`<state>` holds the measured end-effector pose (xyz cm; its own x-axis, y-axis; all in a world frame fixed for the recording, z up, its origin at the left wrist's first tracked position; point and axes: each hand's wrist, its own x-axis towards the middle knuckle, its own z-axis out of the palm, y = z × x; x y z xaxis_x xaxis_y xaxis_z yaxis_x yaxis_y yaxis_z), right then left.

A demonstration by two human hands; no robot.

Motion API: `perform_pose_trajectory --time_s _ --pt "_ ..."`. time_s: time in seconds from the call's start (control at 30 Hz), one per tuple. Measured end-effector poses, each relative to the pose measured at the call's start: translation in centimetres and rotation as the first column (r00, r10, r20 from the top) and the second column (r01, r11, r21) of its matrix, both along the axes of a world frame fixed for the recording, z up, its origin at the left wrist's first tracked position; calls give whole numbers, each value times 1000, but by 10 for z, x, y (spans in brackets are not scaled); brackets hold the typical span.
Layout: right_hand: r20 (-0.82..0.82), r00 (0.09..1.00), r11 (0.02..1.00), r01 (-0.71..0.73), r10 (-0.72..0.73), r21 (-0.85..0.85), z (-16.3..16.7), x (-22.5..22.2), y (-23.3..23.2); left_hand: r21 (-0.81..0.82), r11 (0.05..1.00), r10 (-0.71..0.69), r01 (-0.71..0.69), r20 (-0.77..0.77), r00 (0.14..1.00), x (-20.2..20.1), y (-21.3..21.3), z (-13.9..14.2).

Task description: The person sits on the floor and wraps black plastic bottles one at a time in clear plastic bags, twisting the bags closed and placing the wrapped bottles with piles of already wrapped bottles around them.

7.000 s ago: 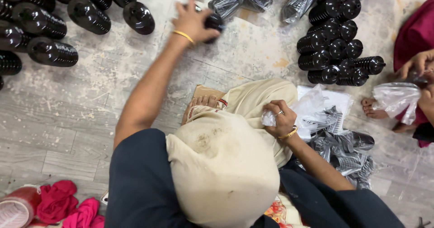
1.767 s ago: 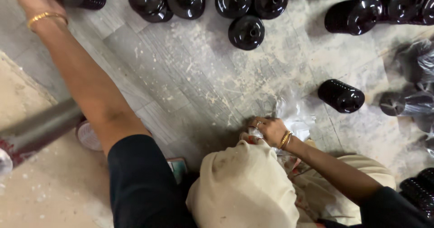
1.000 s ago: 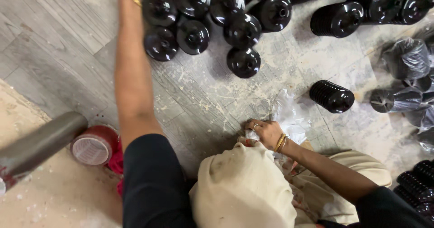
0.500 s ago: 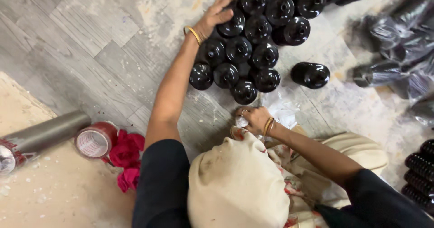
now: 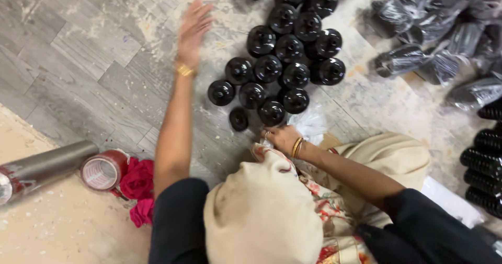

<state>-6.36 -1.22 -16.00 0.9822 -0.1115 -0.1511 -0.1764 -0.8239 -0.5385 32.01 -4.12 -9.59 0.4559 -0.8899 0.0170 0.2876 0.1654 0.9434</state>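
Half a second ago the left hand (image 5: 194,26) lay with its palm on the cluster of glossy black round-topped plastic canisters (image 5: 285,68); now it has lifted off and swung to that cluster's left, and hangs blurred over the grey plank floor (image 5: 78,49), fingers spread and holding nothing. The right hand (image 5: 280,137) has kept its place by the knee, closed on a crumpled clear plastic bag (image 5: 308,125).

The canisters stand upright, tops to the camera, packed in rough rows running away from the person. The cluster's near edge almost touches the right hand, which is the nearer of the two. One small black round cap (image 5: 239,118) lies apart at the near left corner of the cluster, between the two arms. Bagged black canisters (image 5: 434,39) lie on their sides at the floor's far right. A red-rimmed tape roll (image 5: 102,171) and pink cloth (image 5: 138,183) sit beside the left elbow.
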Motion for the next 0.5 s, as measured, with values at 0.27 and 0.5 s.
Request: perform_pose_trajectory --time_s 0.27,0.5 --pt "187 979 995 65 -78 73 20 -49 19 22 917 195 -399 846 496 -128 192 -2" --pt "103 992 990 65 -78 121 31 -84 35 365 925 -343 -101 920 189 -237 222 -14"
